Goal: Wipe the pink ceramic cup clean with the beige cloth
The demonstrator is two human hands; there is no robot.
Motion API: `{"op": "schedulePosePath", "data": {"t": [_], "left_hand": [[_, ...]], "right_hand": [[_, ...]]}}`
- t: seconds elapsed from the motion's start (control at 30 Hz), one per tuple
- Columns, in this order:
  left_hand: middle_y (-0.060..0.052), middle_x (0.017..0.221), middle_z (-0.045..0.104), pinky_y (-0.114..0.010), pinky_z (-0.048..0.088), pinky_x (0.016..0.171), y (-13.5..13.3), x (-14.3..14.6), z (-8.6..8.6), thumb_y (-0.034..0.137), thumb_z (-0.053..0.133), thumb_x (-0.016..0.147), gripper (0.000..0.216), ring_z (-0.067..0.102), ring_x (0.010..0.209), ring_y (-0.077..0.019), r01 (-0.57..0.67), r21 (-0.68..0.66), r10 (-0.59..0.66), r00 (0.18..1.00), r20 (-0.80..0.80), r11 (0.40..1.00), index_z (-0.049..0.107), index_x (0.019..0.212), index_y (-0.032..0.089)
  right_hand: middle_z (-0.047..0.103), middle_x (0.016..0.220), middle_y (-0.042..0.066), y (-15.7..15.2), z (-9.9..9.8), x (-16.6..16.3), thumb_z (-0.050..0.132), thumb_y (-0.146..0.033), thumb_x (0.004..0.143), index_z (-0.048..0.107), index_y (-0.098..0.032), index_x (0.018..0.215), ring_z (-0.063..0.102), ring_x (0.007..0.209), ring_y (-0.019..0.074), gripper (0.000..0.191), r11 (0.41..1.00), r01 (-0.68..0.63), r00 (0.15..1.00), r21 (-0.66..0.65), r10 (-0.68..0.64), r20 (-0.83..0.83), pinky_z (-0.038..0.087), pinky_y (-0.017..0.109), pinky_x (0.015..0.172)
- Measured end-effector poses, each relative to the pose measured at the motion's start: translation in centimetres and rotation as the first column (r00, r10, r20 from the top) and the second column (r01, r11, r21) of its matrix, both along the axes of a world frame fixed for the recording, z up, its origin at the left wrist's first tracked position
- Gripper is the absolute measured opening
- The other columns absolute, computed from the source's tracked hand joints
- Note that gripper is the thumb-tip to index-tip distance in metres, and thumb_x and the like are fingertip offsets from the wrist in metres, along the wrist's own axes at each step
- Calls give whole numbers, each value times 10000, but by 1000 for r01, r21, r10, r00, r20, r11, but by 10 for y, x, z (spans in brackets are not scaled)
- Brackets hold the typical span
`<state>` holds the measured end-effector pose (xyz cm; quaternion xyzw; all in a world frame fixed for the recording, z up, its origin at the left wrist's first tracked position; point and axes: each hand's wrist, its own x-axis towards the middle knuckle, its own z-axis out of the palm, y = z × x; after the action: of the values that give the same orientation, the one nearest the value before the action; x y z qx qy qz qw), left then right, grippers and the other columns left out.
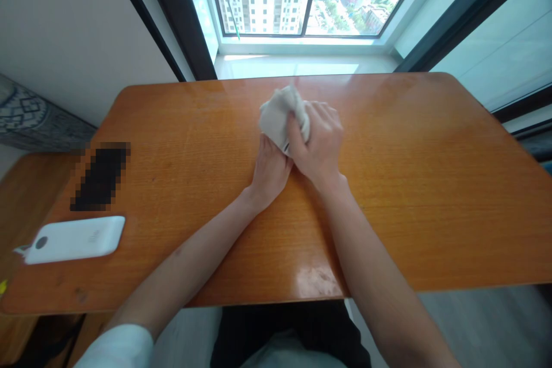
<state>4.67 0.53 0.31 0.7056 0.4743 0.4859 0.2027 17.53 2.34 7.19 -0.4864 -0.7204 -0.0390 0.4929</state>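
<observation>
A crumpled white cloth (pixel 278 115) is bunched between my hands over the far middle of the wooden table (pixel 185 149). My right hand (pixel 317 138) is closed on its right side, with the thumb pressed across the front. From below, my left hand (pixel 271 169) grips the lower edge, and its fingertips are hidden by the fabric. Both wrists come close together just under the cloth. Whether the cloth touches the tabletop is hard to make out.
A white oblong device (pixel 77 240) lies at the table's left front, with a blurred-out dark rectangle (pixel 100 178) behind it. A wooden bench (pixel 30 184) and a patterned grey cushion (pixel 38 118) stand left. Beyond the far edge is a window sill (pixel 302 64).
</observation>
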Motion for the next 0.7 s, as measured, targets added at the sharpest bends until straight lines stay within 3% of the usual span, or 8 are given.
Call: {"op": "schedulePosePath", "data": {"t": [0.1, 0.23, 0.33, 0.43, 0.57, 0.7], "left_hand": [[-174, 1583, 625, -583, 527, 1290, 1, -1, 0, 433, 616, 1152, 478, 607, 1504, -331, 33, -12, -32, 998, 59, 999, 471, 1582, 285], [-201, 1652, 596, -659, 438, 1362, 3, -3, -2, 403, 560, 1169, 480, 511, 1624, -375, 60, 38, -59, 997, -45, 997, 474, 1620, 265], [-227, 1722, 512, -682, 361, 1406, 5, -4, -4, 383, 555, 1165, 531, 436, 1679, -383, 55, 61, -49, 994, -93, 997, 416, 1656, 235], [-241, 1634, 540, -666, 408, 1367, 4, -3, -6, 352, 586, 1144, 528, 498, 1602, -385, 3, 53, 2, 996, -94, 999, 393, 1614, 208], [-174, 1372, 620, -596, 554, 1183, 2, 1, -4, 340, 651, 1112, 392, 634, 1337, -357, -63, 42, 66, 995, -73, 997, 440, 1422, 223], [-153, 1361, 597, -558, 555, 1147, 1, 3, 1, 228, 612, 1088, 365, 621, 1287, -330, -61, 77, 68, 994, -91, 995, 408, 1390, 238]], "right_hand": [[770, 997, 98, -4, -5, -11, 505, -401, 1138, 701, -247, 991, 697, 1027, 307, 289, 1000, 0, 980, -3, 0, 197, 503, 472, 1018], [759, 948, 91, 3, -11, -8, 455, -467, 1162, 669, -264, 911, 696, 979, 302, 387, 1000, -7, 989, -20, 10, 149, 506, 452, 956], [721, 860, 76, 8, -7, 0, 434, -566, 1164, 610, -279, 816, 684, 906, 289, 484, 995, -73, 997, -68, 74, 9, 515, 444, 911], [652, 771, 47, 11, -6, 6, 479, -698, 1131, 568, -281, 752, 646, 821, 260, 570, 978, -170, 966, -123, 141, -215, 518, 421, 835], [513, 679, -7, 17, -14, 9, 629, -773, 1049, 513, -271, 681, 536, 693, 187, 634, 953, -247, 843, -175, 122, -523, 440, 349, 660], [429, 654, -32, 22, -24, 6, 672, -743, 1026, 463, -269, 663, 462, 630, 152, 632, 958, -245, 727, -150, 79, -682, 380, 324, 591]]}}
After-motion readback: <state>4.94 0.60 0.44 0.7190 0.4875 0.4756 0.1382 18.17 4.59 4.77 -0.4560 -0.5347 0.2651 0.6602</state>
